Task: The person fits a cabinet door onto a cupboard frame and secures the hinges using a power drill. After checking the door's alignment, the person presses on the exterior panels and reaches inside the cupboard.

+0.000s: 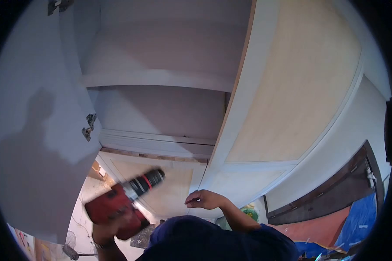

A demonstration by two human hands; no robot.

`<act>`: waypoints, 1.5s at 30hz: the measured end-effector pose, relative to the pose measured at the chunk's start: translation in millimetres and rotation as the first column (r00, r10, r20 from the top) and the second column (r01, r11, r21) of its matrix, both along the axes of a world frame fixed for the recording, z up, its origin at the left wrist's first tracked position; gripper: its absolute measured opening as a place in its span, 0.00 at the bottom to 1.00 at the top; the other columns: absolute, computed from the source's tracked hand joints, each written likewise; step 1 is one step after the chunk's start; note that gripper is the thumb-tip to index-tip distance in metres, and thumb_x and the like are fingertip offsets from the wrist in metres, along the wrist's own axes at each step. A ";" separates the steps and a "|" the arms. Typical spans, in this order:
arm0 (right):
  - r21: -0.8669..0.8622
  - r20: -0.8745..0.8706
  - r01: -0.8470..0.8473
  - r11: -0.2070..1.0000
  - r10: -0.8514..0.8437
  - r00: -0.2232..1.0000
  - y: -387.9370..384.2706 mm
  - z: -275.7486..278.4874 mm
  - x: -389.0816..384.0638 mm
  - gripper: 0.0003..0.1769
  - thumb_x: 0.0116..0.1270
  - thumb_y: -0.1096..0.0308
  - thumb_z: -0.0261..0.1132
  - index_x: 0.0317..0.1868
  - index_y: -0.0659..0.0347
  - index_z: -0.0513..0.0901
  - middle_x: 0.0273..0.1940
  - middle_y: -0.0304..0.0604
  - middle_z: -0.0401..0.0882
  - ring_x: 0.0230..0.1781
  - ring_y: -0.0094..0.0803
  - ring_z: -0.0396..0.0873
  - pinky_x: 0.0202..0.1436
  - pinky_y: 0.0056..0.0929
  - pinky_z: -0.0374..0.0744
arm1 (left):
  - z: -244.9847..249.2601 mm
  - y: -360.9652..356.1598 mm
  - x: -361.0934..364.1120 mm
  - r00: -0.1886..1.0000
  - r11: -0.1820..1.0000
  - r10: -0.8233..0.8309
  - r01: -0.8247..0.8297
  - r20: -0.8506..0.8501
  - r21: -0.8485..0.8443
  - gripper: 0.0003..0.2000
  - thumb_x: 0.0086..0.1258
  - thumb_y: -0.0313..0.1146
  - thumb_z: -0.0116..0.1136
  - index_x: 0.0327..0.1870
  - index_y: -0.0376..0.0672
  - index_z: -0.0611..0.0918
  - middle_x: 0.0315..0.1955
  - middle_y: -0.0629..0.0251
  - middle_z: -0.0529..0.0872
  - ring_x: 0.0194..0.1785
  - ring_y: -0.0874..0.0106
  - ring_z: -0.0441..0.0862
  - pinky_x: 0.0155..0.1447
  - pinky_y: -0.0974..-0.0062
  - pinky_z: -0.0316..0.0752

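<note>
Red-and-black cordless drill (119, 204): clenched in left hand (105, 232), raised below open white cabinet (161, 78). Right hand (203, 199): curled at pale lower cabinet door (170, 195) edge, grip unclear. Step, probably: door fitting. Next calls for bit alignment with metal hinge (89, 127).

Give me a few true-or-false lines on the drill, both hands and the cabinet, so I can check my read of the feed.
1. The left hand holds a red cordless drill. True.
2. The right hand also grips the drill. False: it is apart from it, at the edge of the lower cabinet door.
3. The upper cabinet is shut. False: its left door stands open and the shelf shows.
4. A metal hinge shows on the open door. True.
5. The tarp at lower right is green. False: it is blue.
</note>
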State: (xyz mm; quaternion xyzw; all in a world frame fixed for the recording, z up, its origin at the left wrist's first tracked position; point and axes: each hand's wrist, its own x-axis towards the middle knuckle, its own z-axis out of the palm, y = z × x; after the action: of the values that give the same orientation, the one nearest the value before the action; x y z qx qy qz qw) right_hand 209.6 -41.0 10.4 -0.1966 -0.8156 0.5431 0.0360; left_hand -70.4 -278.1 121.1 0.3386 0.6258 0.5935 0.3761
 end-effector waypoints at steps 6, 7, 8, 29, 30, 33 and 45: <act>0.103 -0.092 0.155 0.983 -0.145 0.985 -8.0 3.9 20.9 0.15 0.70 0.60 0.64 0.46 0.64 0.83 0.42 0.47 0.83 0.44 0.36 0.80 0.50 0.31 0.76 | 152.4 111.7 -14.1 0.976 0.772 0.079 0.069 -0.203 0.632 0.14 0.64 0.33 0.63 0.46 0.33 0.80 0.22 0.64 0.80 0.19 0.77 0.76 0.20 0.82 0.69; 0.109 -0.132 0.201 0.973 -0.187 0.974 -9.1 -1.8 29.0 0.14 0.69 0.61 0.64 0.46 0.64 0.83 0.40 0.46 0.84 0.43 0.33 0.80 0.49 0.30 0.77 | 170.6 140.4 -24.6 0.981 0.758 0.132 -0.008 -0.140 0.653 0.16 0.68 0.40 0.61 0.48 0.36 0.79 0.23 0.67 0.81 0.20 0.79 0.76 0.19 0.81 0.68; 0.041 -0.120 0.261 0.965 -0.254 0.960 -9.9 -8.0 36.3 0.14 0.69 0.62 0.65 0.46 0.65 0.83 0.40 0.45 0.84 0.43 0.32 0.80 0.49 0.29 0.77 | 210.7 155.6 -9.3 1.000 0.750 0.015 0.005 -0.025 0.662 0.15 0.63 0.36 0.68 0.45 0.38 0.81 0.25 0.66 0.81 0.23 0.75 0.81 0.22 0.81 0.75; -0.201 -0.013 0.904 0.377 -0.924 0.382 -100.6 -89.3 162.9 0.14 0.68 0.63 0.66 0.42 0.69 0.83 0.35 0.42 0.85 0.38 0.26 0.82 0.46 0.26 0.79 | 299.3 456.4 42.8 0.605 0.507 -0.762 0.779 -0.231 0.370 0.22 0.64 0.48 0.66 0.50 0.41 0.81 0.34 0.62 0.86 0.36 0.73 0.83 0.38 0.74 0.80; -0.191 -0.007 0.905 0.381 -0.922 0.387 -100.5 -85.2 159.5 0.14 0.68 0.63 0.66 0.42 0.69 0.83 0.35 0.42 0.85 0.38 0.26 0.82 0.46 0.26 0.79 | 295.7 444.8 51.5 0.622 0.504 -0.762 0.743 -0.177 0.441 0.19 0.66 0.45 0.64 0.51 0.41 0.81 0.35 0.60 0.86 0.38 0.72 0.83 0.42 0.71 0.80; -0.109 -0.003 0.905 0.410 -0.911 0.412 -92.8 -72.7 153.7 0.15 0.68 0.61 0.65 0.43 0.67 0.83 0.35 0.42 0.85 0.37 0.25 0.80 0.45 0.26 0.78 | 284.2 470.2 39.4 0.664 0.539 -0.712 0.726 -0.230 0.428 0.24 0.67 0.50 0.62 0.56 0.42 0.79 0.41 0.60 0.86 0.43 0.72 0.83 0.46 0.72 0.81; -0.152 0.000 0.880 0.450 -0.890 0.455 -93.0 -75.8 152.4 0.14 0.69 0.62 0.65 0.42 0.67 0.83 0.34 0.38 0.83 0.36 0.22 0.79 0.42 0.24 0.77 | 311.0 457.5 9.2 -0.050 0.775 -0.265 0.583 -0.963 -0.243 0.27 0.72 0.51 0.54 0.62 0.40 0.75 0.57 0.61 0.80 0.58 0.70 0.78 0.60 0.70 0.74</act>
State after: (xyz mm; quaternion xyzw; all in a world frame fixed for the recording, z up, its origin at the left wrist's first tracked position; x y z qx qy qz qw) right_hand 362.0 -134.0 -65.4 -0.5722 -0.5548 0.5040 0.3329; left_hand -61.2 179.4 432.1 0.8591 0.4923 0.1400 -0.0095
